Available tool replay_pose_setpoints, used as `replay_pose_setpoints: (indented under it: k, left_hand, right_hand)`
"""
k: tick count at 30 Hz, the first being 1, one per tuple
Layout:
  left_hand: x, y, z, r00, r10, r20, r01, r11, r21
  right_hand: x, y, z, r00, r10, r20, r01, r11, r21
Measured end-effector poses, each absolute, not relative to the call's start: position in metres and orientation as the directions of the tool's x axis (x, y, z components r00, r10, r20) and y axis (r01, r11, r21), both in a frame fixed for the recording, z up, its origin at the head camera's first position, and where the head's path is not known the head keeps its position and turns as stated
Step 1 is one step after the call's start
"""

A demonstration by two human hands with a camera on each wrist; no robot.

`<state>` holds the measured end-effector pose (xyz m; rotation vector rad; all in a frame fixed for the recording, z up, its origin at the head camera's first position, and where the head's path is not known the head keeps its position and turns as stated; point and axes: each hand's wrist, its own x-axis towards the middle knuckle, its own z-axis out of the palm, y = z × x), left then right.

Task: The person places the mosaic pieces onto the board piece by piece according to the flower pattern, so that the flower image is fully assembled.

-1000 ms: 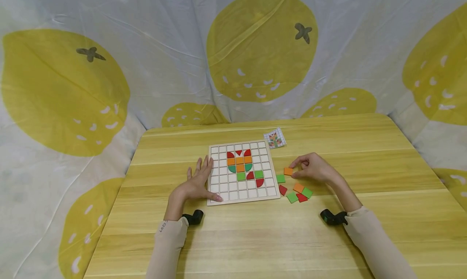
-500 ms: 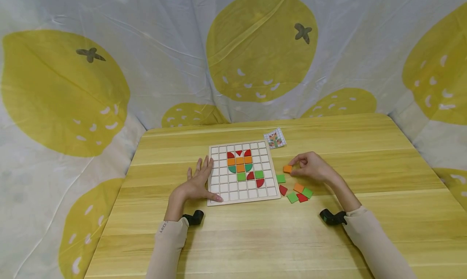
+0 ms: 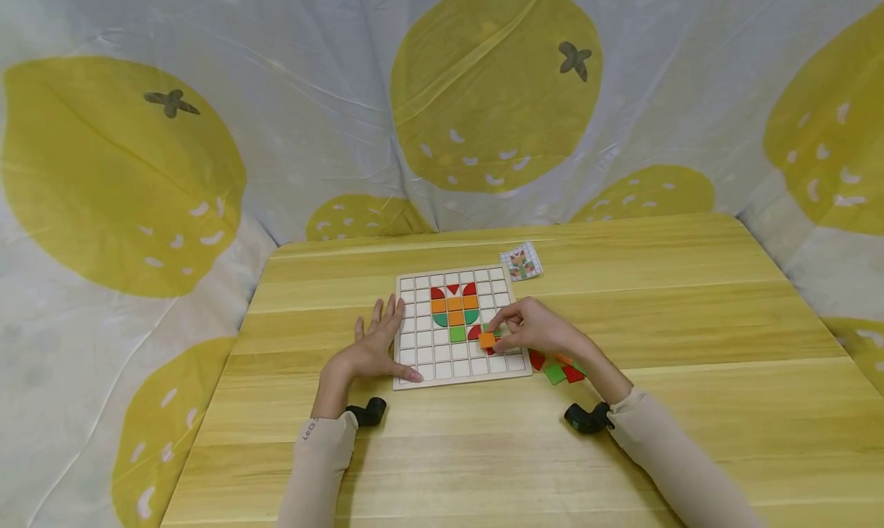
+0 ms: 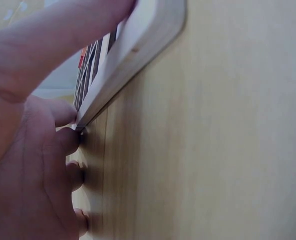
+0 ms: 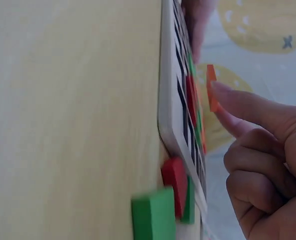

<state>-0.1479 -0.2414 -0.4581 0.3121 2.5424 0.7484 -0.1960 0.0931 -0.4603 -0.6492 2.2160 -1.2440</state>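
Observation:
My right hand [image 3: 542,328] pinches an orange square tile [image 3: 486,340] between thumb and forefinger. In the right wrist view that orange tile [image 5: 212,89] is held just above the grid board, its other fingers curled in. My left hand [image 3: 369,349] rests at the left edge of the wooden grid board [image 3: 414,384], fingers spread and thumb on the near corner. In the left wrist view the thumb [image 4: 62,40] lies over the board's rim [image 4: 153,40]. Red, orange and green pieces form a flower-like pattern [image 3: 454,304] on the board. The held tile partly hides pieces at the right.
Loose red and green tiles [image 3: 555,373] lie right of the board, partly under the right forearm. A small pattern card [image 3: 521,261] lies beyond the board's far right corner. A lemon-print cloth [image 3: 497,90] hangs behind the wooden table [image 3: 456,451].
My right hand has lifted the orange tile from beside the board and carried it left, over the board's right part. My left hand has stayed in place.

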Motion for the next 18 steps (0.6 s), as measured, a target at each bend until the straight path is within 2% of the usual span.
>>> replay_pose_setpoints:
  k: [6,18]
  left_hand:
    - [-0.147,-0.241,-0.457,-0.863,0.34,-0.372,0.084,0.825,0.559]
    - [-0.148,-0.24,-0.457,-0.862,0.343,-0.373,0.09,0.828,0.553]
  right_hand:
    - [-0.193,0.078,-0.466,-0.726,-0.66,-0.194,-0.194,0.467,-0.862]
    - [-0.19,0.075,-0.469,-0.74,-0.651,-0.167,-0.186,0.437,-0.88]
